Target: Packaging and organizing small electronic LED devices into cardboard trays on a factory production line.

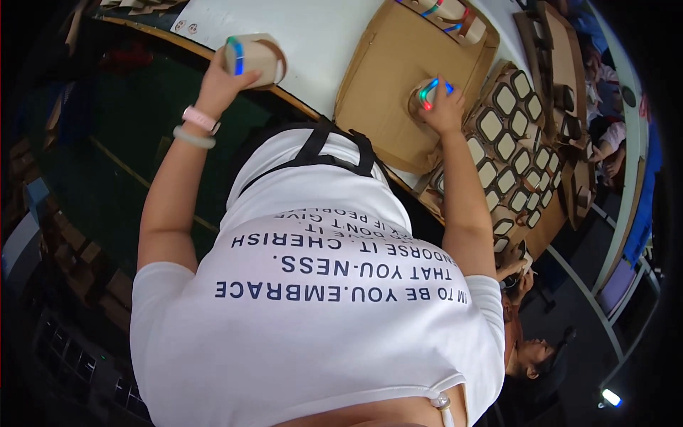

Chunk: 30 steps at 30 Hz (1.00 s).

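My left hand [220,87] is closed around a beige, rounded box-shaped device [262,60], which looks like a small portable speaker. A strap loops off its right side, and a green and blue light strip glows along its left end. This device is at the edge of the white tabletop [313,50]. Over a shallow cardboard tray [373,99], my right hand [445,114] grips a second such speaker [415,104] by its lit end, which shines blue, green and red. My fingers and palm hide part of it.
Several lit beige speakers [440,10] lie at the tray's far end. To the right, many pale-faced units [504,99] stand packed in rows. A co-worker's hands [514,267] hold a similar unit at the lower right. More people sit farther right beside cardboard boxes [565,43].
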### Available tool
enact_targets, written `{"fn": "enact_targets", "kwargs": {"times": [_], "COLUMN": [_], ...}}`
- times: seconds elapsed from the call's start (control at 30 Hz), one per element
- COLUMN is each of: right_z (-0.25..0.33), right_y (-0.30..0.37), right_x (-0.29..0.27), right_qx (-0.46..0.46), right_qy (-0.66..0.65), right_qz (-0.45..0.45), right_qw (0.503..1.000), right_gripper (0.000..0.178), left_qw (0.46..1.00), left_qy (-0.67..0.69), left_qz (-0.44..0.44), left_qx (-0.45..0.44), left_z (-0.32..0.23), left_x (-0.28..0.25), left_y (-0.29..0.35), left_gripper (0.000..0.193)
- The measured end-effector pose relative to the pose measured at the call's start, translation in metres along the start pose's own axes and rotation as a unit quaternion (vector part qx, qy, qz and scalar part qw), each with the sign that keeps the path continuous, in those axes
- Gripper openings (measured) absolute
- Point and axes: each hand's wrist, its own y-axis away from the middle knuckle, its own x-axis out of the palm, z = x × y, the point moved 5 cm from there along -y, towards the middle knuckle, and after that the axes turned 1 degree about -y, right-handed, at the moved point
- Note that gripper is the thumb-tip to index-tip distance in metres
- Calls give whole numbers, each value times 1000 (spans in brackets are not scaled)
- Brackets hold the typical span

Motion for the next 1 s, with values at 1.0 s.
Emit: {"fn": "enact_targets", "kwargs": {"times": [1.0], "right_z": [80], "right_y": [146], "right_x": [-297], "right_qx": [-101], "right_qy": [414], "right_qz": [-519], "right_qw": [741], "right_gripper": [55], "left_qw": [984], "left_qy": [-50], "left_qz": [-97], "left_qx": [141], "left_z": [-39], "left_x": [-57], "left_y": [-11], "left_gripper": [78]}}
